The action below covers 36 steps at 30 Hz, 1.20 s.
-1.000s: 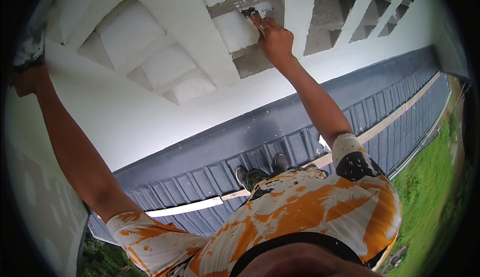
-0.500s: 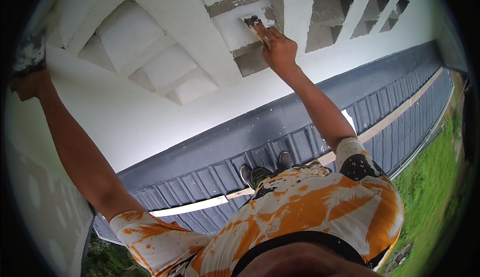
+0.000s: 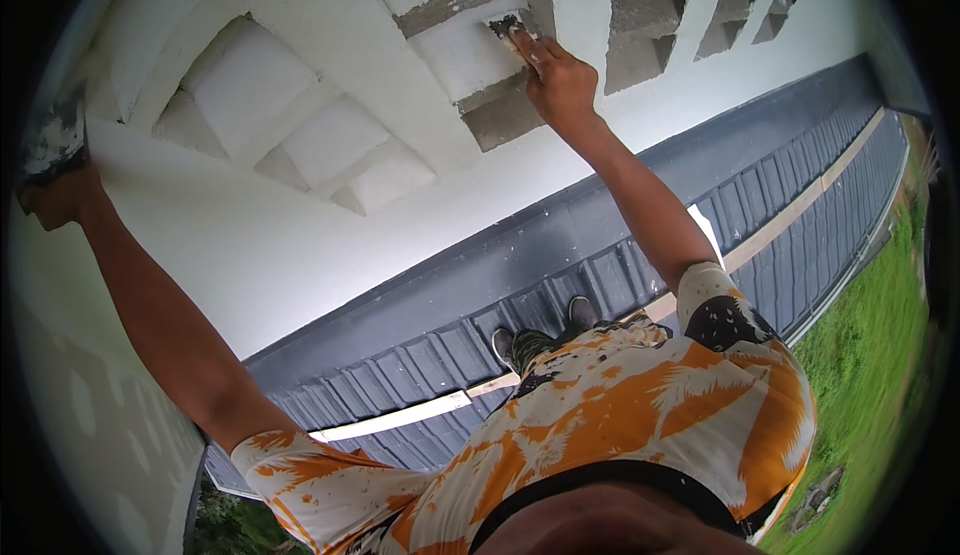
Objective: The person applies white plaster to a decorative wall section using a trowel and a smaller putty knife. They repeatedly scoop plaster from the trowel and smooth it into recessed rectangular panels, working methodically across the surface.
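My right hand (image 3: 563,77) is closed round a putty knife (image 3: 507,27) with a dark, white-smeared blade. One finger stretches along the tool, and its blade is against the white-coated face (image 3: 462,53) of a recess in the wall. Grey bare cement (image 3: 505,115) shows along the edges of that recess. Off at the far left, my left hand (image 3: 62,198) grips a broad flat tool (image 3: 55,135) smeared with white and dark paste. The exact kind of that tool is hard to make out at the dim rim.
White-coated recesses (image 3: 250,85) lie to the left, bare grey ones (image 3: 650,15) to the right. Under my shoes (image 3: 503,343) slopes a dark ribbed roof (image 3: 400,360) with pale wooden battens (image 3: 770,230). Grass (image 3: 860,375) lies below the roof edge at right.
The view has tilted slightly. My right hand has slid the putty knife a little up and right across the recess face. Both hands keep their tools.
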Motion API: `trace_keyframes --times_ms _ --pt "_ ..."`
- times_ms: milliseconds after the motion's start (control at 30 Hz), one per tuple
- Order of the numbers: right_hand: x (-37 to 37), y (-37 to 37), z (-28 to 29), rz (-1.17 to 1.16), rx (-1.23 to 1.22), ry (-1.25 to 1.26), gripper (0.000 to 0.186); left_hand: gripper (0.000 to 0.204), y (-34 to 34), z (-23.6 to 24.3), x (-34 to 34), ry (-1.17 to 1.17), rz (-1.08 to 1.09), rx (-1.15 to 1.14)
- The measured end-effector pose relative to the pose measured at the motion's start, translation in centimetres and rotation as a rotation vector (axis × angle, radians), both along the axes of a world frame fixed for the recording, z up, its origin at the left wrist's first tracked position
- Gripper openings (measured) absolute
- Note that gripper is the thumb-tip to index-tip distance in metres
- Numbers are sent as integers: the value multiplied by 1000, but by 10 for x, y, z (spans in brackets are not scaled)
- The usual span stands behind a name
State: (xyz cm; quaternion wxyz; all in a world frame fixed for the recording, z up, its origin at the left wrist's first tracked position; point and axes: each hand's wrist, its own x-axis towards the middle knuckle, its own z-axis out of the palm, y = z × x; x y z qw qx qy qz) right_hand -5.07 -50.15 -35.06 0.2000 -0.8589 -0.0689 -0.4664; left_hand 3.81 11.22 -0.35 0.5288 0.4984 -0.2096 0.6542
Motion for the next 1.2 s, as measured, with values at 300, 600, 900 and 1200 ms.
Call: trace_keyframes --times_ms 300,600,900,1200 --pt "-68 -7 -62 82 51 215 53 38 -16 -1 -10 -21 33 -24" --pt "-40 11 -53 154 172 -16 63 52 -116 -11 -49 32 -80 -272" --pt "-57 35 -111 103 138 7 60 53 -108 -9 -45 80 -1 -271" --pt "-48 66 -61 -54 123 126 52 53 -105 -10 -37 3 -100 -241"
